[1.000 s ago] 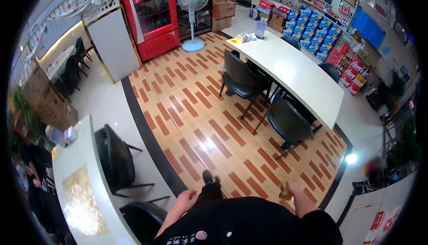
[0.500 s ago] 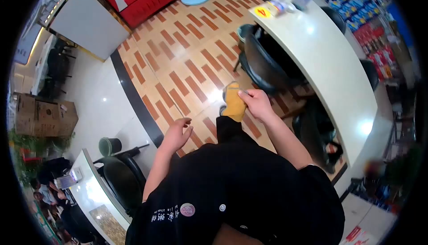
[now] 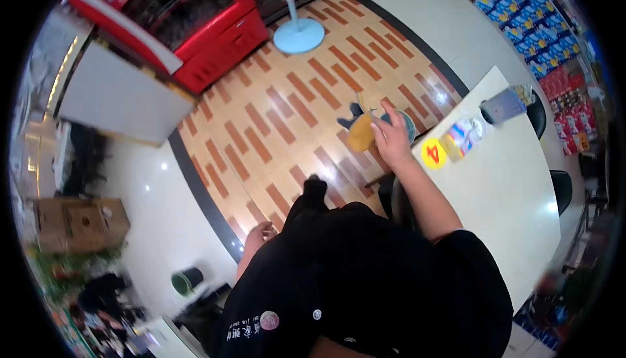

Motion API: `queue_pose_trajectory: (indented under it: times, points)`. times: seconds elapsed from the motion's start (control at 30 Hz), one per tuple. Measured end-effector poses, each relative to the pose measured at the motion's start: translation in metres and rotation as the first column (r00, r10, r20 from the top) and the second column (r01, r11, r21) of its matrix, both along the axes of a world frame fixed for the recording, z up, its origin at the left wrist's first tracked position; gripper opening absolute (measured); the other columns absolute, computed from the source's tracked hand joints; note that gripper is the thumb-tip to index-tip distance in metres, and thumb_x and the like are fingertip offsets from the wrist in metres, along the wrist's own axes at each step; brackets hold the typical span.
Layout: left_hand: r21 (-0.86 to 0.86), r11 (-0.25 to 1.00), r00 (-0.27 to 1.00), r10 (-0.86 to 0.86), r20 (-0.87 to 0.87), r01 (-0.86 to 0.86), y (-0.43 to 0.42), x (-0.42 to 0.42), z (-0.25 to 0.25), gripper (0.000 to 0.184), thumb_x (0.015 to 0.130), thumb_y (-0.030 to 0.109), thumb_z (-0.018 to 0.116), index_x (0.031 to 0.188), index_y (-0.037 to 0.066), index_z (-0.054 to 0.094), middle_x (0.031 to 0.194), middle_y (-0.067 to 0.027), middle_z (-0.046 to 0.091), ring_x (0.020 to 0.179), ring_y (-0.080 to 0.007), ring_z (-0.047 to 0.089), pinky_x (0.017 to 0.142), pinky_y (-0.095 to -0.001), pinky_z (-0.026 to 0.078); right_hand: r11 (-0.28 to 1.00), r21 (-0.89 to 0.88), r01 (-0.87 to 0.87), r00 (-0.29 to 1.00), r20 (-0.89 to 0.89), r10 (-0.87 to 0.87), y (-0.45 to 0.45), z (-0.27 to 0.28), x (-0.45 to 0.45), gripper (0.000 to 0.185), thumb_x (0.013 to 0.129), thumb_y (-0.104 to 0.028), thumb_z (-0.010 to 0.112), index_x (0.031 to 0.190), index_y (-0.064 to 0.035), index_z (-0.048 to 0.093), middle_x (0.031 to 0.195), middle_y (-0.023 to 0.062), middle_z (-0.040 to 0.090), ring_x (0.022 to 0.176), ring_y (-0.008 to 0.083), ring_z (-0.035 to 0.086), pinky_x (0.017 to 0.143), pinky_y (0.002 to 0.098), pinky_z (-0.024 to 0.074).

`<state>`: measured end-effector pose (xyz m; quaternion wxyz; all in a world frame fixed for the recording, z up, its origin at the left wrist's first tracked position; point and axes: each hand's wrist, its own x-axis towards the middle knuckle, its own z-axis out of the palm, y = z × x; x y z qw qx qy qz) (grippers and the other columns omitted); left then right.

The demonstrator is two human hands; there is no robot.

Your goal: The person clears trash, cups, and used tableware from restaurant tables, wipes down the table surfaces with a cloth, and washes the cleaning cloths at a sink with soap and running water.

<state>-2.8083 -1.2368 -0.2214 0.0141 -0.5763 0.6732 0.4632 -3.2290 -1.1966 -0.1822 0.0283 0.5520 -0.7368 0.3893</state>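
Note:
In my right hand (image 3: 392,141) is a limp yellow cloth (image 3: 360,134) with dark grey parts at its far end. My thumb and fingers pinch it along one side, and it hangs over the tiled floor, left of the white table (image 3: 502,195). A round greenish bin (image 3: 407,125) shows partly behind this hand. Low beside my body, my left hand (image 3: 260,233) has loosely bent fingers with nothing seen in them. My black clothing hides some of the floor below.
A pale blue fan base (image 3: 298,36) stands ahead, near a red display cabinet (image 3: 222,45). On the white table lie a number 4 sticker (image 3: 433,154), a tissue pack (image 3: 464,137) and a translucent container (image 3: 503,106). Cardboard boxes (image 3: 81,224) and a dark bucket (image 3: 187,281) are at left.
My view has moved forward along the table, and the fan and cabinet look closer. My right hand has swung forward and right with the cloth. My left hand has dropped closer to my body.

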Motion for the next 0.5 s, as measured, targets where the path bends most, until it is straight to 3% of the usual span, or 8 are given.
queue_pose_trajectory:
  times: [0.07, 0.1, 0.13, 0.2, 0.27, 0.33, 0.4, 0.5]
  points:
    - [0.055, 0.991, 0.975, -0.113, -0.189, 0.125, -0.051, -0.041, 0.032, 0.037, 0.080, 0.019, 0.058, 0.111, 0.001, 0.053, 0.098, -0.0138, 0.060, 0.088, -0.0233, 0.060, 0.075, -0.0320, 0.048, 0.996, 0.007, 0.086, 0.996, -0.021, -0.085, -0.020, 0.002, -0.029, 0.019, 0.081, -0.015, 0.057, 0.093, -0.0012, 0.064, 0.118, 0.0176, 0.049, 0.106, 0.0328, 0.047, 0.090, 0.0389, 0.0373]
    - [0.161, 0.966, 0.962, -0.167, -0.217, 0.204, -0.093, -0.046, -0.004, 0.036, 0.080, 0.019, 0.058, 0.111, 0.001, 0.053, 0.099, -0.0147, 0.060, 0.088, -0.0242, 0.060, 0.076, -0.0324, 0.048, 0.988, 0.002, 0.154, 0.988, 0.003, -0.154, -0.032, 0.002, -0.047, 0.019, 0.079, -0.015, 0.058, 0.090, -0.0016, 0.065, 0.114, 0.0163, 0.050, 0.103, 0.0330, 0.047, 0.088, 0.0392, 0.0384]
    - [0.155, 0.960, 0.953, -0.194, -0.232, 0.233, -0.131, -0.081, 0.012, 0.036, 0.080, 0.019, 0.058, 0.111, 0.001, 0.053, 0.099, -0.0147, 0.060, 0.088, -0.0242, 0.060, 0.076, -0.0324, 0.048, 0.975, -0.015, 0.221, 0.975, 0.024, -0.220, -0.050, 0.006, -0.070, 0.018, 0.078, -0.016, 0.059, 0.087, -0.0020, 0.065, 0.110, 0.0149, 0.051, 0.101, 0.0332, 0.048, 0.086, 0.0396, 0.0395]
    - [-0.125, 0.880, 0.888, -0.460, 0.016, 0.458, -0.206, -0.143, 0.052, 0.035, 0.080, 0.018, 0.057, 0.110, 0.001, 0.053, 0.098, -0.0151, 0.060, 0.087, -0.0248, 0.060, 0.076, -0.0330, 0.047, 0.955, -0.029, 0.295, 0.956, 0.025, -0.294, -0.072, 0.007, -0.106, 0.015, 0.078, -0.015, 0.059, 0.083, -0.0011, 0.064, 0.100, 0.0134, 0.054, 0.094, 0.0317, 0.050, 0.081, 0.0389, 0.0411]
    - [-0.224, 0.844, 0.872, -0.484, 0.072, 0.487, -0.281, -0.212, 0.062, 0.034, 0.081, 0.018, 0.056, 0.110, 0.001, 0.053, 0.097, -0.0155, 0.060, 0.086, -0.0252, 0.059, 0.076, -0.0344, 0.047, 0.928, 0.058, 0.368, 0.924, 0.088, -0.372, -0.089, -0.006, -0.150, 0.014, 0.078, -0.015, 0.059, 0.079, -0.0010, 0.063, 0.089, 0.0136, 0.056, 0.088, 0.0310, 0.052, 0.077, 0.0377, 0.0421]
    - [-0.329, 0.818, 0.865, -0.501, -0.005, 0.472, -0.346, -0.277, 0.053, 0.033, 0.081, 0.018, 0.055, 0.109, 0.002, 0.053, 0.094, -0.0159, 0.060, 0.085, -0.0267, 0.059, 0.075, -0.0358, 0.047, 0.909, 0.090, 0.408, 0.904, 0.100, -0.416, -0.109, -0.019, -0.192, 0.017, 0.081, -0.016, 0.057, 0.080, 0.0002, 0.061, 0.077, 0.0152, 0.055, 0.079, 0.0324, 0.053, 0.073, 0.0370, 0.0433]
    - [-0.321, 0.820, 0.864, -0.504, -0.011, 0.474, -0.390, -0.333, 0.043, 0.033, 0.081, 0.018, 0.054, 0.109, 0.002, 0.053, 0.094, -0.0162, 0.060, 0.086, -0.0282, 0.059, 0.075, -0.0362, 0.046, 0.812, 0.370, 0.452, 0.775, 0.288, -0.563, -0.120, -0.032, -0.229, 0.020, 0.083, -0.018, 0.055, 0.083, 0.0015, 0.060, 0.074, 0.0178, 0.055, 0.073, 0.0344, 0.053, 0.070, 0.0374, 0.0438]
    - [-0.280, 0.777, 0.825, -0.539, 0.169, 0.564, -0.442, -0.418, 0.041, 0.035, 0.078, 0.015, 0.058, 0.109, 0.001, 0.053, 0.093, -0.0160, 0.059, 0.080, -0.0250, 0.058, 0.073, -0.0330, 0.046, 0.834, 0.245, 0.495, 0.768, 0.326, -0.551, -0.154, -0.060, -0.295, 0.023, 0.085, -0.020, 0.054, 0.081, 0.0021, 0.059, 0.075, 0.0203, 0.055, 0.071, 0.0365, 0.053, 0.065, 0.0405, 0.0423]
